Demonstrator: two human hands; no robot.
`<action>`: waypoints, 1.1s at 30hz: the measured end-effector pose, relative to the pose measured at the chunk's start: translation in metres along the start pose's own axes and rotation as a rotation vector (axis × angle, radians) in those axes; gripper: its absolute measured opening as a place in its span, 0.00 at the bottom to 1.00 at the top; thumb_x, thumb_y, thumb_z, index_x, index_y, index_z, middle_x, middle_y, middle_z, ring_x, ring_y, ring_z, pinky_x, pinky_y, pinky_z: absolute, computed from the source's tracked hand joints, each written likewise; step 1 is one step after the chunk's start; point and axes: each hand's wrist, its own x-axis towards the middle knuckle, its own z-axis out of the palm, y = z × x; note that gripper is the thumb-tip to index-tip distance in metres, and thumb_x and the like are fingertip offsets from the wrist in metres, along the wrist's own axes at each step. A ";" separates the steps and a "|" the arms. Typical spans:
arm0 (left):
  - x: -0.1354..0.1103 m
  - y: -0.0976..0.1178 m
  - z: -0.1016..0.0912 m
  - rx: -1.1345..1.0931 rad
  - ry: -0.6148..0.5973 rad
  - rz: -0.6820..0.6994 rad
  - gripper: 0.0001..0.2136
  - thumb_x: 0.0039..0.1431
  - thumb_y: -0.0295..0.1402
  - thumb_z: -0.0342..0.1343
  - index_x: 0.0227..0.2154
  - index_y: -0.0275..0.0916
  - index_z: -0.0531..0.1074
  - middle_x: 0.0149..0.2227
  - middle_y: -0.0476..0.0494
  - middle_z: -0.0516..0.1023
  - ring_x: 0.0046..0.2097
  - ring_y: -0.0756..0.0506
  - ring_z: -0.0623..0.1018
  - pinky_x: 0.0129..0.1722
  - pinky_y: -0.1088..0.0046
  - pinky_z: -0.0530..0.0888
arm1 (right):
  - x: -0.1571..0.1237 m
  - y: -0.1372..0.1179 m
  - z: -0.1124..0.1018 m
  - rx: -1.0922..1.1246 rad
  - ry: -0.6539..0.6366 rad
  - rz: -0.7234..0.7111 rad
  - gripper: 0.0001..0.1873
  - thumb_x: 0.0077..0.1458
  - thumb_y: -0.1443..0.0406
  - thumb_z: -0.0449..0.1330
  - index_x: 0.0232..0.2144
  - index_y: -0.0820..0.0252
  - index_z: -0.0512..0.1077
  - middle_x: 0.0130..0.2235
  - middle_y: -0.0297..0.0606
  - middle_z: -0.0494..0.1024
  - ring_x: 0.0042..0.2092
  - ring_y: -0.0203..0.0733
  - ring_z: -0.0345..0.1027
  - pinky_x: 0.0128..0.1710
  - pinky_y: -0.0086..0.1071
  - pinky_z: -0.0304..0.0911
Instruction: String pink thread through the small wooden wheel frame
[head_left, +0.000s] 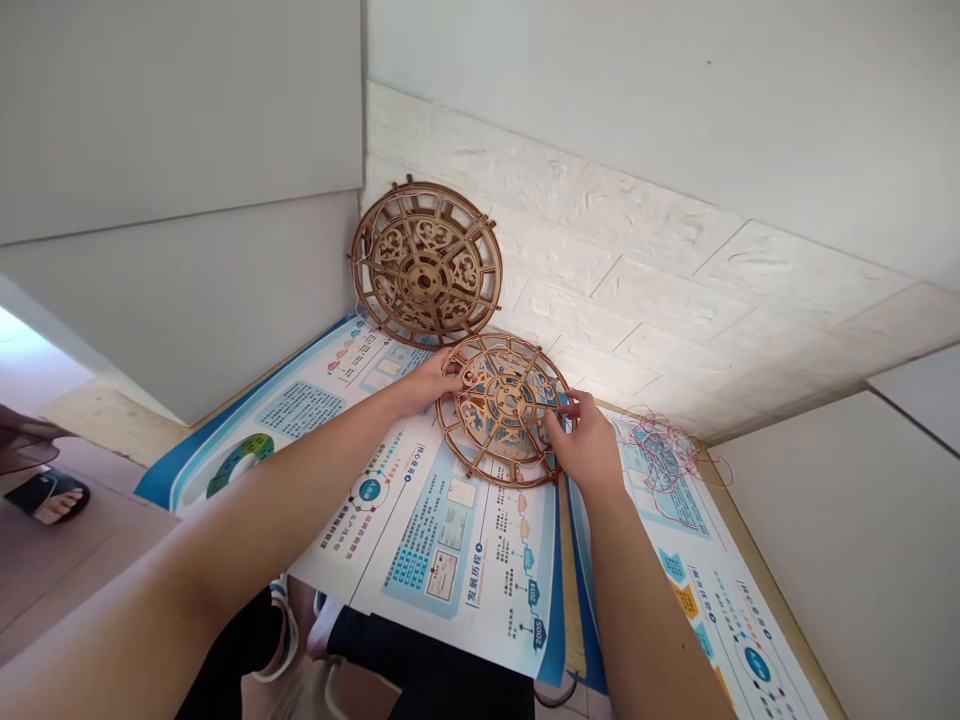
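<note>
Dark trousers [427, 665] are showing at the bottom of the view, just below the sheets. L hand [429, 385] is gripping the laser-cut wooden wheel [504, 420] at its left rim, w/ fingers [455, 372] curling over the fretwork. R hand [586, 442] is pinching the same wheel near its right edge, w/ fingertips [566, 405] closing on the spokes. The wheel is sitting between both hands, over the blue-and-white printed poster [450, 560]. A 2nd poster [300, 420] is lying to the left and a 3rd [697, 590] to the right, both on a pale wood board [112, 420]. A tangle of red thread [664, 450] is lying on the right poster, near R hand. Further on, a 2nd wooden wheel [426, 263] is leaning against the white brick-pattern wall panel [637, 250], just beside the 1st wheel. Far left, another person's bare foot [52, 505] in a black sandal is resting on the floor, well apart from the hands.
</note>
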 end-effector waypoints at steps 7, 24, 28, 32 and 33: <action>-0.001 0.003 0.000 0.014 0.016 -0.020 0.27 0.42 0.26 0.68 0.47 0.41 0.66 0.48 0.40 0.74 0.49 0.42 0.78 0.44 0.65 0.79 | 0.001 0.000 -0.002 0.005 0.067 -0.036 0.25 0.56 0.51 0.54 0.51 0.60 0.67 0.42 0.44 0.78 0.44 0.54 0.72 0.45 0.45 0.63; -0.002 0.004 0.002 0.015 -0.046 0.033 0.31 0.42 0.29 0.70 0.52 0.40 0.67 0.50 0.38 0.75 0.51 0.40 0.78 0.47 0.61 0.78 | 0.003 0.008 -0.002 -0.004 -0.049 -0.012 0.22 0.57 0.55 0.52 0.50 0.60 0.68 0.41 0.43 0.79 0.42 0.51 0.72 0.45 0.45 0.64; -0.001 0.003 0.002 0.008 -0.043 0.039 0.29 0.42 0.28 0.70 0.49 0.40 0.68 0.50 0.39 0.76 0.49 0.41 0.78 0.47 0.61 0.77 | 0.000 0.009 -0.013 -0.016 -0.210 -0.071 0.24 0.56 0.54 0.56 0.52 0.59 0.69 0.47 0.45 0.76 0.49 0.52 0.70 0.50 0.46 0.64; -0.001 0.002 0.001 0.001 -0.003 -0.010 0.26 0.41 0.27 0.69 0.45 0.40 0.66 0.46 0.42 0.76 0.46 0.42 0.78 0.45 0.62 0.78 | -0.005 0.013 -0.024 -0.022 -0.352 -0.198 0.29 0.55 0.54 0.59 0.57 0.59 0.67 0.54 0.47 0.72 0.57 0.54 0.65 0.57 0.49 0.61; -0.001 0.003 0.001 0.001 0.001 -0.019 0.26 0.41 0.27 0.69 0.44 0.40 0.66 0.45 0.42 0.76 0.45 0.43 0.78 0.44 0.63 0.78 | -0.005 0.014 -0.025 -0.019 -0.369 -0.199 0.30 0.55 0.54 0.59 0.58 0.59 0.66 0.55 0.47 0.71 0.57 0.54 0.64 0.57 0.49 0.61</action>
